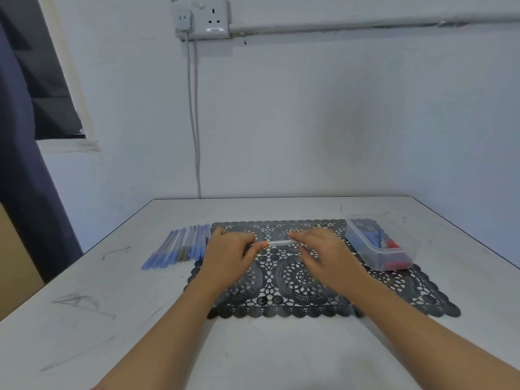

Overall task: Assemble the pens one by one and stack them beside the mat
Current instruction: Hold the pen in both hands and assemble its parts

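Pinching one slim clear plastic pen barrel level between left hand and right hand, fingertips curled on each end, above one black lacy openwork mat. Just left of it, a flat row of blue-capped pens, too blurred to count. At its right edge, one clear rectangular tub.

Wall socket with hanging cable, dark curtain

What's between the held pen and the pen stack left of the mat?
Nothing visible but the left hand itself, which grips the pen together with the right hand above the mat. The pen stack lies on the table just beside the mat's left edge.
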The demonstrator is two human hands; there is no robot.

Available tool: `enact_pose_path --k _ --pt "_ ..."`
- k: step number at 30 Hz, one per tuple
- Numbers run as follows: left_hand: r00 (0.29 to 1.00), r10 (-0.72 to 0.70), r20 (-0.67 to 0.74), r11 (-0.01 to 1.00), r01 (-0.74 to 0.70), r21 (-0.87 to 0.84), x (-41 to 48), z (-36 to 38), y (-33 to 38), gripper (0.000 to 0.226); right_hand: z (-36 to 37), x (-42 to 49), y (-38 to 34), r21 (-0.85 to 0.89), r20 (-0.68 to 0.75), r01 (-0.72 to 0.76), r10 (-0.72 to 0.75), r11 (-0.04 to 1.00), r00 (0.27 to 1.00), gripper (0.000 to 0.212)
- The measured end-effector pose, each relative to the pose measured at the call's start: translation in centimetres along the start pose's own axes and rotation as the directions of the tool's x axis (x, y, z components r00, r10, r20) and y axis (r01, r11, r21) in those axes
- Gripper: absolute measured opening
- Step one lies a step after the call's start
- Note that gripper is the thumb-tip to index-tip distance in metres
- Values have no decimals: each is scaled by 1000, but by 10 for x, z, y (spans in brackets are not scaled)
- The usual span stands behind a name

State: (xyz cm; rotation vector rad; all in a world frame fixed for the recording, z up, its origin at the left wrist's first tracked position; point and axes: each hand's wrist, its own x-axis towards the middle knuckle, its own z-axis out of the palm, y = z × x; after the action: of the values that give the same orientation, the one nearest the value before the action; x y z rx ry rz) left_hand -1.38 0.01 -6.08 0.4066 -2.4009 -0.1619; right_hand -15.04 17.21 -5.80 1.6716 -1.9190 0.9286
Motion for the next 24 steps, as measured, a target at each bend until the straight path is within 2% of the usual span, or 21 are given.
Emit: enact_pose_path --k 7,13,20,24 --pt "1000 0 10 1000 0 -14 0 0 -1 40 -7 4 10 -159 -24 10 -14 987 1000 23" --pt "999 -49 21 999 49 -22 0 0 -4 38 -11 5 20 -117 -15 -41 40 992 999 14" --pt "994 -109 24 994 110 -25 -1 -3 -6 36 -15 5 37 -243 8 -73 77 967 997 43" --pt "990 -139 30 989 141 -37 -1 -1 -11 36 -21 4 46 -327 -29 -162 162 931 986 42"
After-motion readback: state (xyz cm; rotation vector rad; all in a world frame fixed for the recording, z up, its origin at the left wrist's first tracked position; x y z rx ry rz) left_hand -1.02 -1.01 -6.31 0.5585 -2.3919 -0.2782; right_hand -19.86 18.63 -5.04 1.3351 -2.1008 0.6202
